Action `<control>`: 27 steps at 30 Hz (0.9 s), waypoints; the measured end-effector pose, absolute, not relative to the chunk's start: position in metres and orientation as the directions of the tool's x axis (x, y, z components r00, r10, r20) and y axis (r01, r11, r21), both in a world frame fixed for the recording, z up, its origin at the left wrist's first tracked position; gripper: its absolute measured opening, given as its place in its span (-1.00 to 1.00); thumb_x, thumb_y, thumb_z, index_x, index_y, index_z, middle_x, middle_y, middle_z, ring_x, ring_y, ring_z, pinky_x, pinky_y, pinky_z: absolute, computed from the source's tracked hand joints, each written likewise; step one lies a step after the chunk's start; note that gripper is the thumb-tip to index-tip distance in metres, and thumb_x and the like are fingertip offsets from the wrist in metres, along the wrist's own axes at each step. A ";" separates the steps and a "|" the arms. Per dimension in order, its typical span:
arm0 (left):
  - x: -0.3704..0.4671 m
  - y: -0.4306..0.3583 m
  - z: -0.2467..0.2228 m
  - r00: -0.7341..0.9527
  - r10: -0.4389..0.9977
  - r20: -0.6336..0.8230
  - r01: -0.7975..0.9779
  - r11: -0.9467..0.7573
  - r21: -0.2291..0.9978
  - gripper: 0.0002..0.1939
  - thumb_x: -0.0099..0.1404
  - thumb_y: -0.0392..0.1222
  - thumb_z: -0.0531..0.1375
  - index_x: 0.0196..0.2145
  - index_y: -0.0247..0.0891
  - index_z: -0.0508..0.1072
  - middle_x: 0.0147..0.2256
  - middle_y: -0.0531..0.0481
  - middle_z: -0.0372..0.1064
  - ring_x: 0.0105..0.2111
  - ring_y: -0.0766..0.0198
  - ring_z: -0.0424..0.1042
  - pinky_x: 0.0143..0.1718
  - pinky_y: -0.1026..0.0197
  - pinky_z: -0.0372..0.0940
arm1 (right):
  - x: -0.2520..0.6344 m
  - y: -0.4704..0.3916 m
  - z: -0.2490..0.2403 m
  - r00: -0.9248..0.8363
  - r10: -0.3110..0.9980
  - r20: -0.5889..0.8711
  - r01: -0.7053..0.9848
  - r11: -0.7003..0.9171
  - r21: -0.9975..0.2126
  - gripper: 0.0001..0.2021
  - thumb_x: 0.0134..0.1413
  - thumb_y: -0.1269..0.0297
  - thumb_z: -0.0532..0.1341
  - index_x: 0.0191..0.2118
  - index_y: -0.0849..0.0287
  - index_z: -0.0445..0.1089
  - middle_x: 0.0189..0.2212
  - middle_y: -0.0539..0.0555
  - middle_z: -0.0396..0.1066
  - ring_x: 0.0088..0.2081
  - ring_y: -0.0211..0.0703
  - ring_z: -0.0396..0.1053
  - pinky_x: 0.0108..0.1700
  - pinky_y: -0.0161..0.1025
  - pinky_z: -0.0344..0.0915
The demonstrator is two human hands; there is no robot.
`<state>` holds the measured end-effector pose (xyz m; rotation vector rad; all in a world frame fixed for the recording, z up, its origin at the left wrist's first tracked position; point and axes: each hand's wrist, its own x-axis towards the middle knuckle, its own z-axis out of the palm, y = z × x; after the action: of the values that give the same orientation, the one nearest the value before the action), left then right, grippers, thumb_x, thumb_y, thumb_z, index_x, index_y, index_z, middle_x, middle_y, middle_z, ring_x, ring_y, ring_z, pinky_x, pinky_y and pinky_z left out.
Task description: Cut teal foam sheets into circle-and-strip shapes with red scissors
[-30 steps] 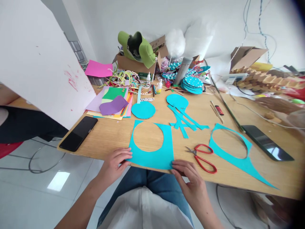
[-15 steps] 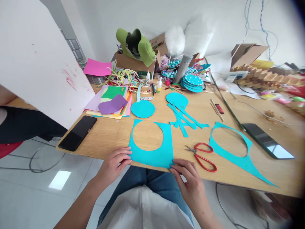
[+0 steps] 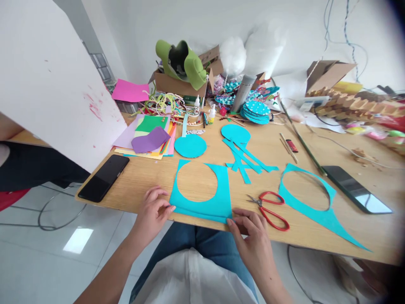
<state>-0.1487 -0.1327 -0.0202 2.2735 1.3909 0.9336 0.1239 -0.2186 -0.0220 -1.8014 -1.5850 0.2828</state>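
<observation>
A blue sheet with a large round hole (image 3: 223, 185) lies at the table's front edge. A narrow strip along its near side is folded over, showing a crease. My left hand (image 3: 155, 210) has its thumb and index finger at the near left corner, the other fingers curled above the table. At the near right corner, my right hand (image 3: 249, 232) grips the sheet with its thumb and bent fingers. Scissors with red handles (image 3: 268, 207) lie just right of my right hand. Beyond the sheet are a blue disc (image 3: 190, 146), another blue disc (image 3: 236, 134) and several blue strips (image 3: 242, 156).
A black phone (image 3: 104, 177) lies at the left and another phone (image 3: 356, 188) at the right. Beside the scissors is a blue offcut (image 3: 306, 207). Colored paper (image 3: 150, 139), glue bottles (image 3: 211, 114) and a grey flask (image 3: 243, 93) stand farther back. A white board (image 3: 63, 84) rises at the left.
The sheet's near edge has turned up into a narrow fold. My left hand's fingers have lifted off the sheet's left side, with the thumb now at the corner. My right hand has barely shifted.
</observation>
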 end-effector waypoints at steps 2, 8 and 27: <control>-0.147 -0.133 -0.020 0.290 0.884 0.366 0.681 -0.459 0.571 -0.81 0.25 -0.19 0.17 -0.52 -0.22 0.39 -0.19 -0.10 0.34 0.01 0.05 0.23 -0.02 -0.05 0.26 | 0.123 -0.218 -0.022 0.222 0.929 0.297 0.793 0.006 -0.609 -0.77 0.17 0.14 0.16 -0.45 0.10 0.39 -0.22 0.14 0.37 -0.11 0.02 0.21 -0.12 -0.03 0.28; -0.145 -0.134 -0.021 0.265 0.903 0.338 0.703 -0.421 0.573 -0.79 0.25 -0.19 0.15 -0.53 -0.22 0.36 -0.16 -0.12 0.30 0.01 0.06 0.24 -0.02 -0.02 0.26 | 0.121 -0.216 -0.022 0.200 0.914 0.353 0.828 0.035 -0.560 -0.77 0.16 0.18 0.17 -0.49 0.11 0.32 -0.26 0.13 0.37 -0.17 0.00 0.23 -0.10 -0.03 0.21; -0.140 -0.141 -0.018 0.256 0.909 0.329 0.749 -0.402 0.526 -0.77 0.29 -0.21 0.12 -0.53 -0.23 0.26 -0.12 -0.13 0.28 0.04 0.08 0.24 -0.03 0.00 0.27 | 0.125 -0.212 -0.028 0.174 0.923 0.344 0.856 0.032 -0.516 -0.73 0.16 0.10 0.15 -0.48 0.12 0.35 -0.26 0.16 0.37 -0.15 0.02 0.25 -0.10 0.00 0.23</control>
<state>-0.1398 -0.1408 -0.0175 2.2666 1.5396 0.8722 0.1252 -0.2123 -0.0279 -1.8200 -1.6804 0.1355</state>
